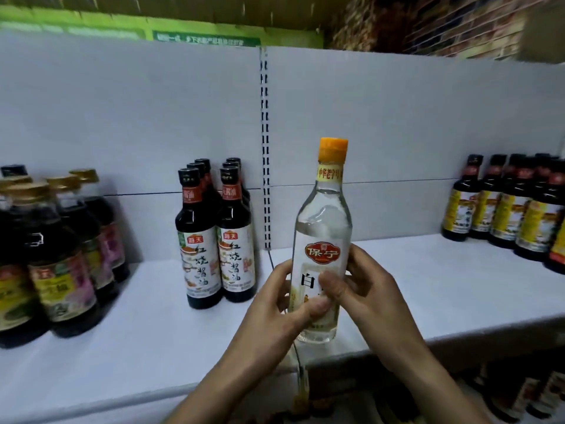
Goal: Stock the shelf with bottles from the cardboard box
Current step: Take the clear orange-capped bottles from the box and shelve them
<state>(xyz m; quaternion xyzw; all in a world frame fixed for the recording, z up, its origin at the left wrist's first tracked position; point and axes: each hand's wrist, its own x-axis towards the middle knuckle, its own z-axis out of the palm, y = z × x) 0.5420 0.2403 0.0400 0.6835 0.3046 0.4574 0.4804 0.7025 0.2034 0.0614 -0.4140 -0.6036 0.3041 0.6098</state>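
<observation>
Both hands, left hand (276, 296) and right hand (363, 289), clamp the clear bottle (322, 240) upright at frame centre; best lower it label-forward onto bare shelf (412, 270) right of the dark bottles (218, 237).

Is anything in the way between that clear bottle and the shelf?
Nothing visible. The left hand and right hand hold the clear bottle before a bare stretch of shelf, dark bottles standing well to either side.

A grocery shop: a white display shelf (146, 338) with a slotted upright (265, 142) carries rows of identical labelled sauce bottles (218, 240), under a green printed sign (206, 38).
</observation>
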